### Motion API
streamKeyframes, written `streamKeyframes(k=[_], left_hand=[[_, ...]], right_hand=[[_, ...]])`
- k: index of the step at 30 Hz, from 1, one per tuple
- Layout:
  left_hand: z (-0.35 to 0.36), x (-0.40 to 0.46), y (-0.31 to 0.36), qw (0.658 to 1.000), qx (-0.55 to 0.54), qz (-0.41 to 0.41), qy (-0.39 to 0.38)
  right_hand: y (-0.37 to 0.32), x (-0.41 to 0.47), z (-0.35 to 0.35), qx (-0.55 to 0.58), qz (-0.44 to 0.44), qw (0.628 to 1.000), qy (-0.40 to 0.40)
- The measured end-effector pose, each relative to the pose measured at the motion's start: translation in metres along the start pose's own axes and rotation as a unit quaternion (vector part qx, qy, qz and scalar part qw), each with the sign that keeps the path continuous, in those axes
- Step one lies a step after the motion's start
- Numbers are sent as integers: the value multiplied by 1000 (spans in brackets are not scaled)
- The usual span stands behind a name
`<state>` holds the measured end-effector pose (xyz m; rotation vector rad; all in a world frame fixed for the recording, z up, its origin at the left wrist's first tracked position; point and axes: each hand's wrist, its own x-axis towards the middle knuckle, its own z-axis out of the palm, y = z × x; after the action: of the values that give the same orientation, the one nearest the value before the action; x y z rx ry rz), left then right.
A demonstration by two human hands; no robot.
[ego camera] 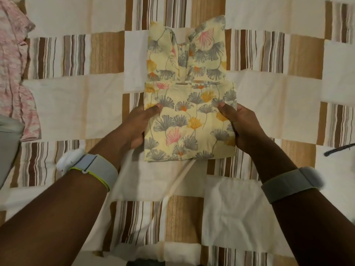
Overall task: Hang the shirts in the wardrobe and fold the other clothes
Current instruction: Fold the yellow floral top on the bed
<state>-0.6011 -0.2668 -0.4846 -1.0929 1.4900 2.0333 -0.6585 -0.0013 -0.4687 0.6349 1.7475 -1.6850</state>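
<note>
Hidden or cut off: the fingers of both hands were tucked beneath the floral garment (189, 116), only thumbs being seen on top. A pink garment (14, 70) was cut by the left edge; a grey item (8, 150) below it could not be identified. A dark cord-like object (339, 149) at the right edge was too small to be made out.

Count: one floral garment, folded, laid mid-bedspread (76, 104), its near half gripped at the left side by the left hand (141, 124) and at the right side by the right hand (241, 124). Two hands, two grey wristbands (99, 169), one striped patchwork bedspread.
</note>
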Motion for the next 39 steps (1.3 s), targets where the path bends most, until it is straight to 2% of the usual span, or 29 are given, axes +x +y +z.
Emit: streamKeyframes(k=[2,5,7,9,13,19,21,22,24,25,26,27,30,33,37,39], left_hand=[[-2,-13,-6,997,59,46,31],[-13,-46,-21,950,253,147,107],[-20,-73,-39,947,247,153,140],[-22,-95,-58,959,210,138,132],[-28,-102,-85,965,174,160,117],[-38,-83,-86,949,219,170,150],[-42,-88,-85,915,287,232,161],[-45,-92,-85,882,346,277,158],[-48,-97,-86,782,483,374,121],[-48,-96,-87,737,534,404,91],[-50,-92,-89,708,567,415,70],[-50,-89,-91,694,586,414,60],[-50,-79,-94,691,594,403,82],[-48,-82,-82,690,575,430,89],[-56,-114,-80,669,580,464,-33],[-62,-147,-95,689,566,436,-124]], right_hand=[[-2,-12,-8,-74,-18,997,10],[9,-36,-28,-183,-64,980,38],[26,-51,-43,-182,-49,982,11],[44,-62,-52,-152,-34,987,-31],[62,-70,-51,-112,-75,987,-91],[67,-62,-59,-218,-129,967,-10],[71,-68,-63,-306,-241,921,28],[75,-71,-66,-361,-310,878,40],[82,-71,-69,-484,-413,771,28],[89,-70,-68,-539,-430,724,13],[96,-65,-65,-580,-433,690,-2],[103,-61,-61,-602,-429,673,-13],[103,-49,-52,-602,-425,676,-7],[86,-46,-49,-573,-440,692,-6],[83,-86,-59,-532,-446,714,-86],[91,-128,-65,-495,-395,760,-144]])
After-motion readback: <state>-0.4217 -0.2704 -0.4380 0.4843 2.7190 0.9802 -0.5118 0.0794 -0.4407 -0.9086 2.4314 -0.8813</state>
